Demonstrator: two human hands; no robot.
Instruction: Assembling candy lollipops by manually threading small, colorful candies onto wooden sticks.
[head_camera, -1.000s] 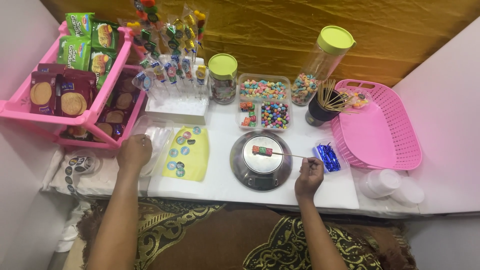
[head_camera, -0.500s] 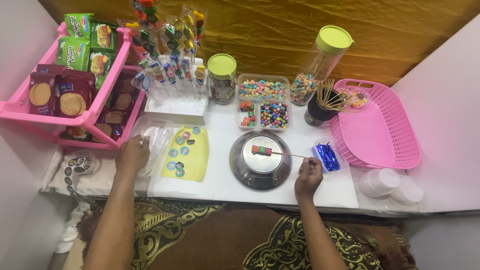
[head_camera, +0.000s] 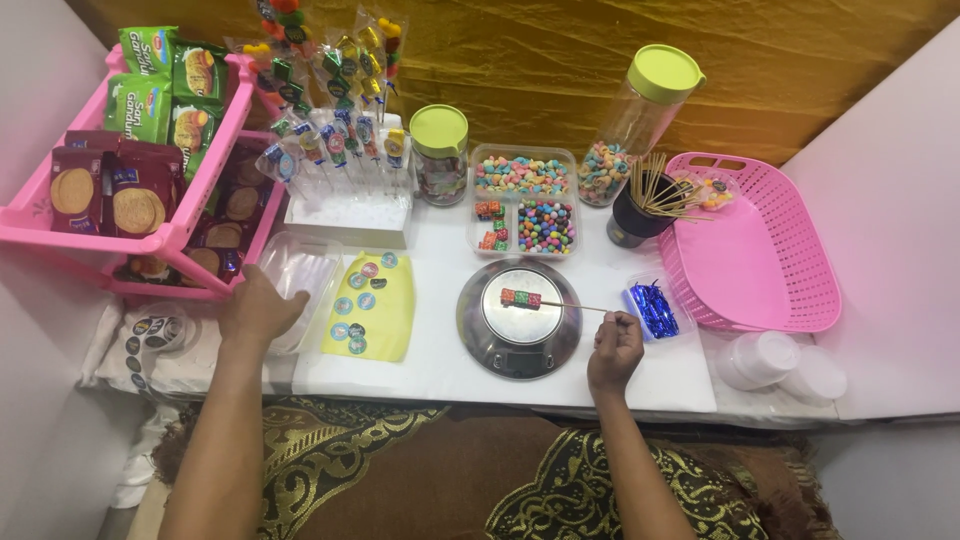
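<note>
Both hands are low on the white table (head_camera: 420, 365), close to the person. Right hand (head_camera: 614, 352) is closed, and its fingertips pinch the end of a thin wooden skewer (head_camera: 560, 304). This skewer lies across the top of a round metal scale (head_camera: 519, 318), and some small red and green candies (head_camera: 520, 298) are threaded on its far end, over the middle of the scale. Left hand (head_camera: 258, 310) rests palm down, fingers loosely bent, on the near edge of a stack of clear plastic bags (head_camera: 300, 275); I cannot tell if it really grips a bag.

Between the two hands lies a yellow sheet of round stickers (head_camera: 372, 308). Just right of the scale stands a small clear cup of blue twist ties (head_camera: 654, 308), and further right a pink plastic basket (head_camera: 760, 265), with white cups (head_camera: 778, 362) near its front corner.

Behind the scale is a clear divided tray of coloured candies (head_camera: 524, 200). A dark cup of wooden skewers (head_camera: 640, 205) is on its right side, a short jar with a green lid (head_camera: 439, 155) on its left. A tall jar with a green lid (head_camera: 640, 120) leans at the back. Finished candy skewers in clear wrap stand in a white foam block (head_camera: 350, 215). On the far left, a pink rack (head_camera: 130, 240) holds packets of biscuits (head_camera: 110, 190).
</note>
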